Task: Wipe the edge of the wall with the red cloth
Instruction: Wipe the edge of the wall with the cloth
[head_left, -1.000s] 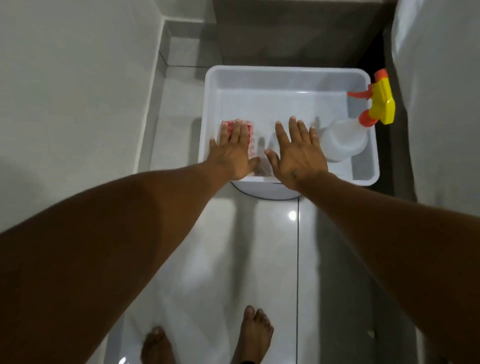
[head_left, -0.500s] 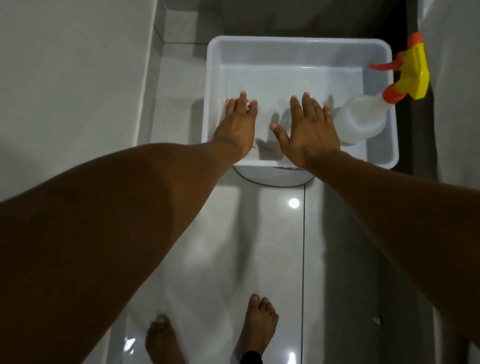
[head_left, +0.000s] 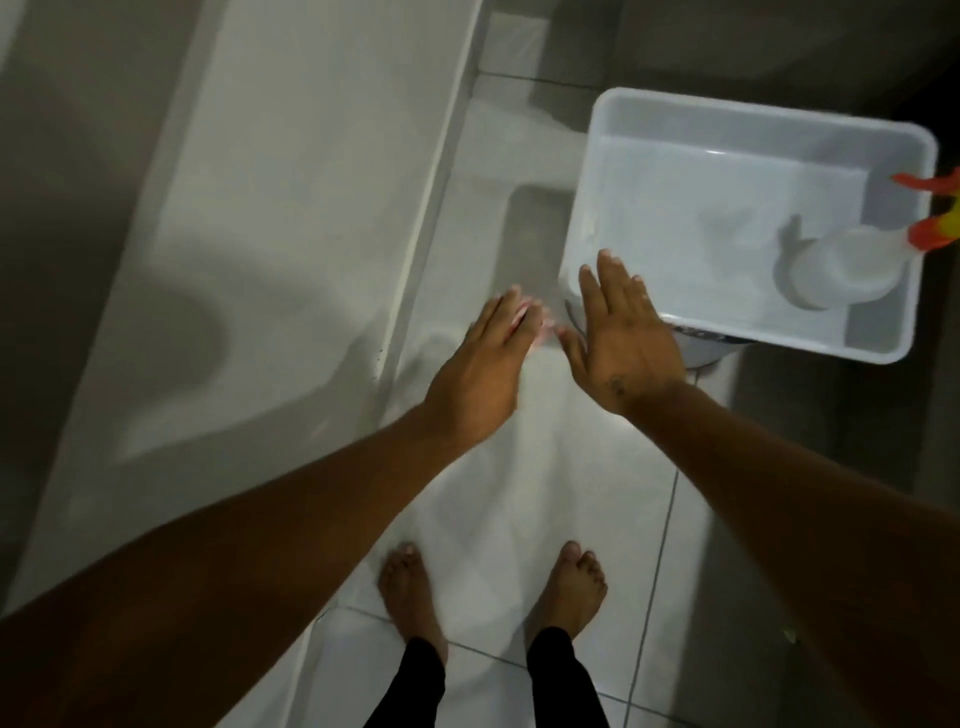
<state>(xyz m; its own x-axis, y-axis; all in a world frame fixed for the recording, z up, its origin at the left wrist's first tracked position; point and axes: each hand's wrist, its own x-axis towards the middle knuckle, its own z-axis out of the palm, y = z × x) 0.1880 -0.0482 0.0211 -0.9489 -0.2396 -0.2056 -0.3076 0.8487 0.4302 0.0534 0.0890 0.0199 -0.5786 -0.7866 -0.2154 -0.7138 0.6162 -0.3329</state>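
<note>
My left hand (head_left: 480, 371) hovers over the floor just left of the white plastic tub (head_left: 582, 218). It holds the red cloth (head_left: 523, 318), of which only a blurred red-and-white sliver shows past the fingers. My right hand (head_left: 621, 332) is flat, fingers apart and empty, over the tub's near left corner. The white wall (head_left: 270, 208) fills the left side. Its bottom edge (head_left: 415, 249) meets the floor a short way left of my left hand.
A clear spray bottle (head_left: 841, 267) with an orange and yellow trigger head (head_left: 940, 218) stands in the tub's right end. The tub rests on a round stand (head_left: 701, 351). My bare feet (head_left: 415, 592) stand on glossy white tiles. Dark wall at the right.
My left hand lifted the red cloth out of the tub and moved left toward the wall. My right hand drew back to the tub's corner. The view swung left and down.
</note>
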